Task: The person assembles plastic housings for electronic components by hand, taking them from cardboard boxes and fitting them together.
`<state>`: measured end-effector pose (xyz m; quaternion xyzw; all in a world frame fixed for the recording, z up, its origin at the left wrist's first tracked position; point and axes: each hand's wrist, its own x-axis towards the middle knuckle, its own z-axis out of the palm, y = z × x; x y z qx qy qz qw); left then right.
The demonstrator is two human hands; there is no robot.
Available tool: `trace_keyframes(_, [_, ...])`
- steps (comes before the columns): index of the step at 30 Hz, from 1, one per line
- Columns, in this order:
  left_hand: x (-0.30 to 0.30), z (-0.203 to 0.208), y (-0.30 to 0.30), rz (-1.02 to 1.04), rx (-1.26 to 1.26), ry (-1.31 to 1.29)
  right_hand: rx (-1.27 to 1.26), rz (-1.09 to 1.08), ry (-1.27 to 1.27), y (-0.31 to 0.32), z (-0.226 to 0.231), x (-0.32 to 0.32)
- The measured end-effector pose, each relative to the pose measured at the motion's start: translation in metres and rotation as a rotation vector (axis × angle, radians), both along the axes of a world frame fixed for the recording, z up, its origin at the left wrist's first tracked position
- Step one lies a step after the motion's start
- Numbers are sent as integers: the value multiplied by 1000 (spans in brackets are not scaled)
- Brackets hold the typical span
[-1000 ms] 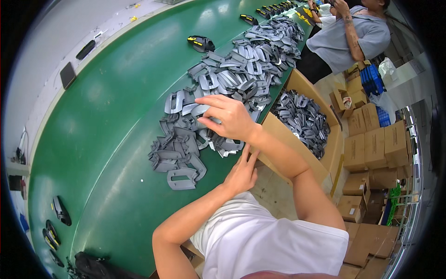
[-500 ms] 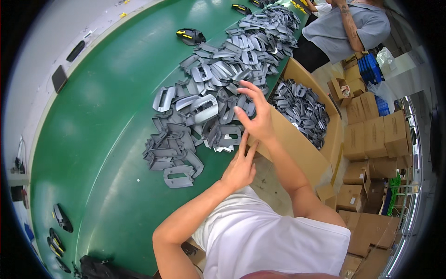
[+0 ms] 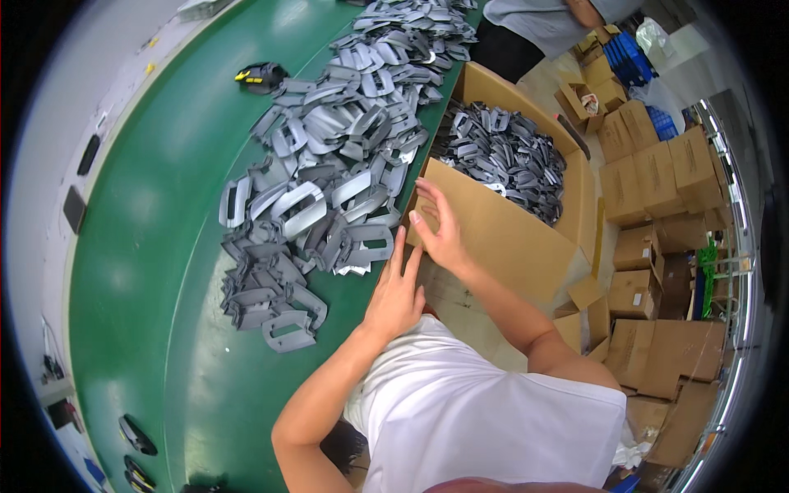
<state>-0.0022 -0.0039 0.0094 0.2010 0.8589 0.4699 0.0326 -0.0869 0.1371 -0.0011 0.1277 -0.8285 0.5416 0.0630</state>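
Fingers apart, right hand shifts from above grey looped plastic parts to brown cardboard flap.
Left hand just beside, fingers parted; both empty.

White short-sleeved top, fabric loosely creased; bare forearms; bare hands.
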Motion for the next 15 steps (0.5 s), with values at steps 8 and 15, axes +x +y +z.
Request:
trace_keyframes(8, [0,1,7,29,-91,53,397,-132,304,97,15,-71])
trace_keyframes(15, [3,-9,13,-28,-298,10,780,-186,7,194,-32,-170])
